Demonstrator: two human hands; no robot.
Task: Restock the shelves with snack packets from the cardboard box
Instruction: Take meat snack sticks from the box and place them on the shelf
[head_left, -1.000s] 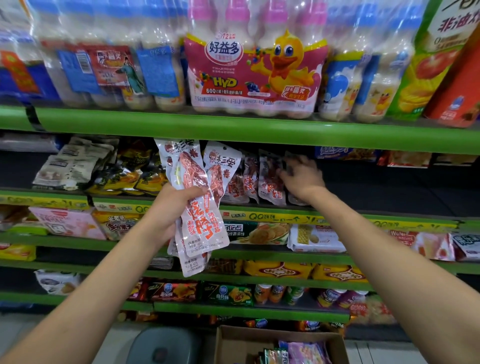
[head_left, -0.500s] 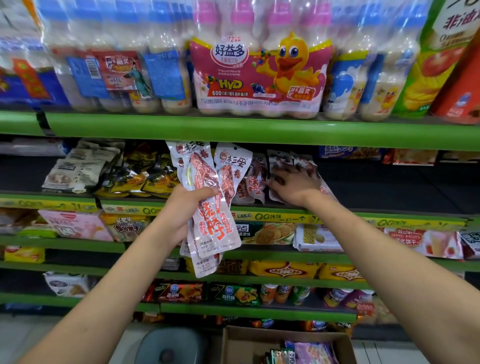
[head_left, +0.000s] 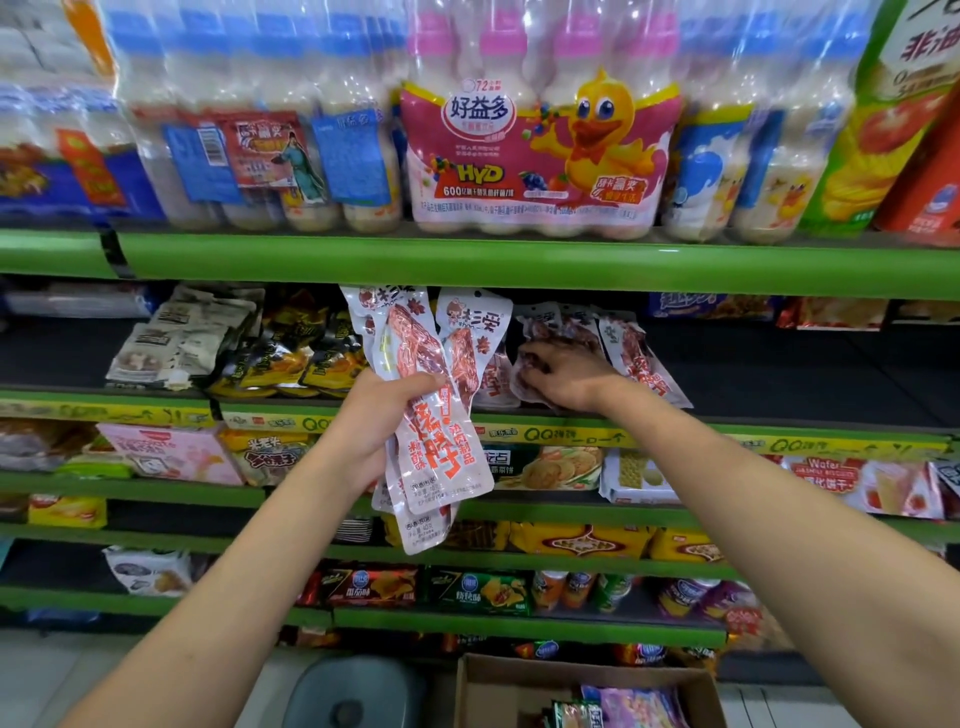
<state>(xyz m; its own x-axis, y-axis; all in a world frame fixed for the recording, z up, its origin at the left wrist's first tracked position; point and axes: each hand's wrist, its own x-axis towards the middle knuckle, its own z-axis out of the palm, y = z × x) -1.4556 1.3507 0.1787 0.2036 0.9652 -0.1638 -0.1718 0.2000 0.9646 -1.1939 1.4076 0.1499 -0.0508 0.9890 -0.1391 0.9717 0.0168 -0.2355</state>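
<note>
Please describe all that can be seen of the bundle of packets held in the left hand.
The bundle of packets is several flat, glossy plastic pouches, white with red print and clear windows showing reddish meat. They are fanned out and held roughly upright in front of the shelves, tops reaching the green shelf edge. The left hand grips them at the middle, thumb across the front. Their lower ends hang free.

drink multipack (head_left: 540, 156) (duck print) top tier | grey stool (head_left: 353, 693) on floor
</note>
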